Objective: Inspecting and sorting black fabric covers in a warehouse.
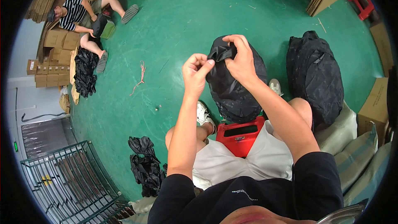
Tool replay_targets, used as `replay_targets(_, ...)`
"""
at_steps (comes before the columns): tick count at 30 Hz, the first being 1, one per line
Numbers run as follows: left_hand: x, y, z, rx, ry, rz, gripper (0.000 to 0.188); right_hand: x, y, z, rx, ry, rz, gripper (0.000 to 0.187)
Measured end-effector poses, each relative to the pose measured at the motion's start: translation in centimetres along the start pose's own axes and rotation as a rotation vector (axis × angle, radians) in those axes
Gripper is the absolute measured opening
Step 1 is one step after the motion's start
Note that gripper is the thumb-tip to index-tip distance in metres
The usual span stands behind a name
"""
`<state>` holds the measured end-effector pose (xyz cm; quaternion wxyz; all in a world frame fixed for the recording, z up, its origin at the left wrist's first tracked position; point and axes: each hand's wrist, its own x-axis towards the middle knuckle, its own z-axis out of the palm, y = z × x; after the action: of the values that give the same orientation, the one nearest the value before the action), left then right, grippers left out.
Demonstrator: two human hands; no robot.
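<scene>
In front of me, between my knees, is a large rounded black fabric bundle (238, 95) with a smooth, slightly creased skin. Above its far end, my left hand (195, 74) pinches one side of a crumpled piece of black fabric (220, 54) between thumb and fingers. On the other side, my right hand (241, 60) grips the same fabric, its fingers curled over the top. Whether this piece belongs to the bundle or lies loose over it I cannot tell. A red plastic stool (236, 145) shows between my legs, close behind the bundle.
Another big black bundle (316, 79) stands to my right, near pale woven sacks (352, 153). Crumpled black fabric (146, 168) lies on the floor at left, beyond it a metal rack (70, 178). Pink string (141, 76) lies farther off. A seated co-worker (78, 14) handles black fabric by cardboard boxes.
</scene>
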<state>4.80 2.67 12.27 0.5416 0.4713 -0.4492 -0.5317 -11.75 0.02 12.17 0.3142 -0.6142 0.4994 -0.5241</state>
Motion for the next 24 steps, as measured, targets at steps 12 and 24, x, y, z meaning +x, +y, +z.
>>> replay_targets(12, 0.7, 0.6, -2.6, 0.047, -0.159, 0.178, 0.014, 1.6, 0.7, 0.1, -0.016, -0.181, 0.309, 0.032)
replay_targets(24, 0.8, 0.0, -0.8, -0.094, -0.112, -0.214, 0.031, 0.3, -0.9, -0.3, -0.007, -0.2, 0.082, 0.024)
